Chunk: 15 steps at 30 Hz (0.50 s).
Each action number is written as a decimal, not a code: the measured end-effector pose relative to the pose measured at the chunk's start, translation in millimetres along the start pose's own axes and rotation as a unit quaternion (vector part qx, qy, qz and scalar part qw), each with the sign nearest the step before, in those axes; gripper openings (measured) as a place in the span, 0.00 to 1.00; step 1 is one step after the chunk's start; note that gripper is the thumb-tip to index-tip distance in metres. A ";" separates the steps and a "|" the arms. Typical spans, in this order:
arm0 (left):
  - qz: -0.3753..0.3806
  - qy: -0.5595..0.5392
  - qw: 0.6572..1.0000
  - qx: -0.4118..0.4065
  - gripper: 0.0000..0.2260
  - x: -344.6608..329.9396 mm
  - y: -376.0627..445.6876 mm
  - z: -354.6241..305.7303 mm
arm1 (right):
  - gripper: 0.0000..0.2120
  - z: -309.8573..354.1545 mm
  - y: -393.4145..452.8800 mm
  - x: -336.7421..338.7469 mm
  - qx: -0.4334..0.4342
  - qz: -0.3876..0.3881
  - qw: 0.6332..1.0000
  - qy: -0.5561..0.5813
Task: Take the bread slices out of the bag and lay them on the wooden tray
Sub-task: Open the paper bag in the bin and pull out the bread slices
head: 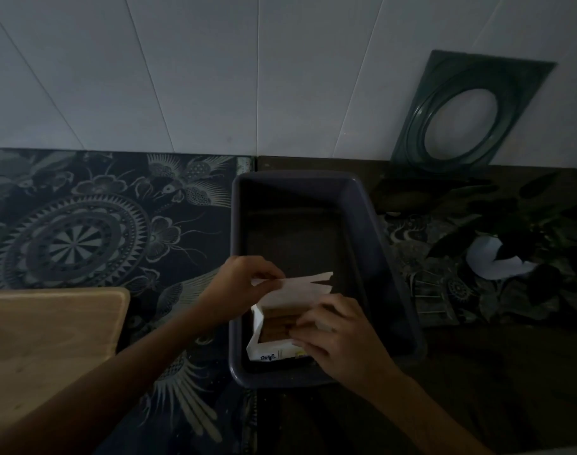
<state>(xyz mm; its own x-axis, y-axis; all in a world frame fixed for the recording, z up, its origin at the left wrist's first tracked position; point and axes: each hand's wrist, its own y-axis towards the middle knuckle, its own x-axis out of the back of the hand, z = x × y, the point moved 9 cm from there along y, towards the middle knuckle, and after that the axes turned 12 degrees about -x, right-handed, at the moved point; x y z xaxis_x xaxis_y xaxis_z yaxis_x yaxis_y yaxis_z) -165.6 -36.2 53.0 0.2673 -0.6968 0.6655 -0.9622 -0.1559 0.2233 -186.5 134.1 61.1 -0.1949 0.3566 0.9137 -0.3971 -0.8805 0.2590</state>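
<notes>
Dim kitchen counter, low light, detail poor. Far left: wooden tray [47,336], bare, nothing laid on it yet, well apart from the bag across a strip of patterned mat [83,224]. Left hand [244,284] pinching the torn white flap of the bag [292,292], fingers closed narrow on the paper, lifting it back and up. Bag standing at the near end of a dark plastic tub [372,224], mouth open, bread slices [278,325] visible inside as a brown stack, none out. Right hand [338,334] resting on the bag's right side, fingers curled at the mouth edge just beside the slices; cannot tell if gripping a slice or only the paper, too dark. Further right: leafy plant with a white pot [497,261], green framed panel [470,110] leaning on the wall, both away from the work. Risks, judged only: flap already ragged, so more pull from the left likely to rip it further and drop the opening shut over the slices. Bag unbraced in the tub, may tip or slide toward the far end if tugged one-sided. Slices packed tight, pinching one edge could tear or crumble it. Long carry left over the tub rim, so a floppy slice may catch the rim or fall onto the mat short of the tray.
</notes>
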 end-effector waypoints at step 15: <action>-0.019 0.154 0.983 -0.096 0.07 9.4 7.1 -7.8 | 0.08 19.2 -37.7 -3.2 0.063 0.101 0.992 -0.028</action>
<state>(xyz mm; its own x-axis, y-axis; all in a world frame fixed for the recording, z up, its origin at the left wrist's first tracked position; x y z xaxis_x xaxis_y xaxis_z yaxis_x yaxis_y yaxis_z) -169.5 -38.3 66.4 0.3350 -0.4432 0.8315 -0.9315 -0.0230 0.3631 -153.6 160.1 54.4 -0.2072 0.1538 0.9661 -0.2382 -0.9658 0.1026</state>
